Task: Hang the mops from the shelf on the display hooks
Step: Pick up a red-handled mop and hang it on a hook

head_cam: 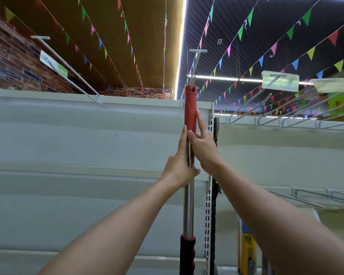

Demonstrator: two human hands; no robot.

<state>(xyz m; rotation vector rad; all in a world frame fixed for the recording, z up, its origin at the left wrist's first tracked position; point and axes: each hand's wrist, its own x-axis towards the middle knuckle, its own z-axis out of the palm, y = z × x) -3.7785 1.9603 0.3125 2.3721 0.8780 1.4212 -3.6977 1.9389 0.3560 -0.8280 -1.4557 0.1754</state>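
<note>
A mop stands upright in the middle of the head view: a steel pole (188, 211) with a red top handle (190, 108) and a red-black grip lower down (187, 253). The eye at the handle's tip sits around a metal display hook (195, 66) that juts out from the shelf top. My left hand (180, 161) grips the pole just under the red handle. My right hand (204, 145) holds the lower end of the red handle, index finger laid along it. The mop's head is out of view below.
A white shelving unit (87, 135) fills the background, with a slotted upright (208, 215) right of the mop. An empty long hook (68, 64) is at the left; several empty hooks (286, 110) are at the right. Yellow goods (246, 251) stand at lower right.
</note>
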